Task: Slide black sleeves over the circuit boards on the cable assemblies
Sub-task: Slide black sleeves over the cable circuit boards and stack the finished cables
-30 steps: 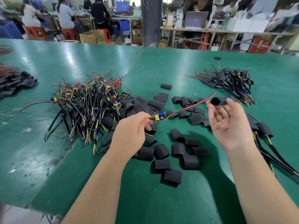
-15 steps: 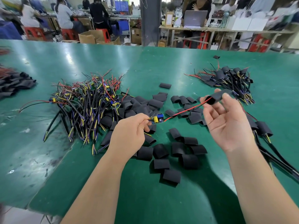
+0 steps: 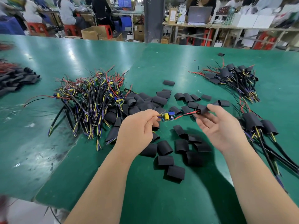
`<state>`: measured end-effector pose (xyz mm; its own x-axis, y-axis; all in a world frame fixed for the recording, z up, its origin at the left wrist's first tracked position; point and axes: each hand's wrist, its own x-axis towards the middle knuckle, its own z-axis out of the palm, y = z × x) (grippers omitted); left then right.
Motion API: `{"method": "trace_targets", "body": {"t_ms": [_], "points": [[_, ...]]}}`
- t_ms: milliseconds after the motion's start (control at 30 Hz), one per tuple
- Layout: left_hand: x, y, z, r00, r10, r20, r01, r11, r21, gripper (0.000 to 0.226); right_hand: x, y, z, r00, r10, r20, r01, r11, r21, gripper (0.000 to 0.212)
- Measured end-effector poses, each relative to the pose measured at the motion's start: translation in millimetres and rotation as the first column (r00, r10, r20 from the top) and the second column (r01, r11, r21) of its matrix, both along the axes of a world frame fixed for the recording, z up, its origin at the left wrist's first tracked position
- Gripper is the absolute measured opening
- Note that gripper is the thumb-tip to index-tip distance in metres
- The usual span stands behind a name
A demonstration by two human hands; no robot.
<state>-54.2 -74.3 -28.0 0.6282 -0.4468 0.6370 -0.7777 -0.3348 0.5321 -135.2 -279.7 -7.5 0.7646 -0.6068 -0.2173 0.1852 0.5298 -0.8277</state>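
Nearest on the green table [image 3: 97,167] lie loose sleeves [image 3: 176,172], scattered flat between the two forearms; just above them the left hand [image 3: 137,125] is curled, thumb and forefinger pinching the cable [image 3: 159,116] at the left end of the board [image 3: 168,116]; the board hangs in the air over the table, its blue and yellow parts facing up; red wires [image 3: 186,114] run right from it into the mouth of the sleeve [image 3: 202,109]; the sleeve is not yet over the board, a stretch of wire lying between them; the right hand [image 3: 221,126], palm up, pinches that sleeve between thumb and fingertips, the other fingers loosely spread; right of this hand lies a near bundle [image 3: 258,125] of sleeved cables, its black leads trailing to the near right; left, beyond the left hand, sits a heap [image 3: 90,101] of bare cables with more sleeves along its right side; farther right is a second sleeved bundle [image 3: 233,76]; at the far left edge a dark stack [image 3: 16,80]; beyond the table, seated people and a laptop [image 3: 199,14].
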Motion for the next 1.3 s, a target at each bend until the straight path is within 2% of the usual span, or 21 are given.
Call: {"method": "trace_targets", "body": {"t_ms": [67,100,233,400,500,633,800,933,1200,1300], "points": [[-0.8,-1.7,-1.6,1.0,0.004,-0.016,-0.004,1.0,0.009,0.02,-1.5,5.6,3.0,0.99,0.111,0.092,-0.122,0.986,0.116,0.007],[-1.3,-2.8,-2.1,1.0,0.007,-0.021,-0.007,1.0,0.014,0.02,-1.6,9.5,3.3,0.978,0.172,0.119,-0.185,0.976,0.112,0.011],[-5.6,-4.7,-0.9,0.999,-0.009,-0.036,0.008,1.0,-0.03,0.018,0.0,27.7,-1.3,0.917,0.368,0.151,-0.36,0.93,-0.082,0.021],[-7.2,-4.2,-0.3,0.992,-0.05,-0.113,0.039,0.994,-0.103,0.019,-2.8,27.9,1.4,0.898,0.364,0.245,-0.333,0.929,-0.16,0.031],[-9.3,-6.1,0.1,0.983,-0.087,-0.164,0.063,0.987,-0.148,0.019,-5.6,25.3,3.0,0.898,0.372,0.235,-0.313,0.915,-0.253,0.033],[-11.1,-6.2,0.6,0.979,-0.11,-0.173,0.085,0.985,-0.15,0.02,-7.0,27.8,3.3,0.883,0.404,0.239,-0.33,0.896,-0.296,0.033],[-12.4,-4.0,4.1,0.994,-0.08,-0.073,0.079,0.996,-0.029,0.018,-6.8,33.6,1.3,0.877,0.421,0.231,-0.357,0.893,-0.274,0.025],[-13.8,-2.7,7.4,0.998,-0.07,-0.012,0.07,0.995,0.076,0.018,-6.9,29.4,0.4,0.914,0.38,0.142,-0.295,0.862,-0.412,0.029],[-14.0,-0.5,7.8,0.994,0.058,0.097,-0.078,0.973,0.219,0.022,-12.6,25.0,4.9,0.89,0.441,0.12,-0.273,0.723,-0.634,0.045],[-15.3,-2.3,7.1,0.988,0.086,0.127,-0.117,0.959,0.259,0.026,-12.8,27.0,5.7,0.909,0.408,0.081,-0.243,0.68,-0.692,0.039]]}}
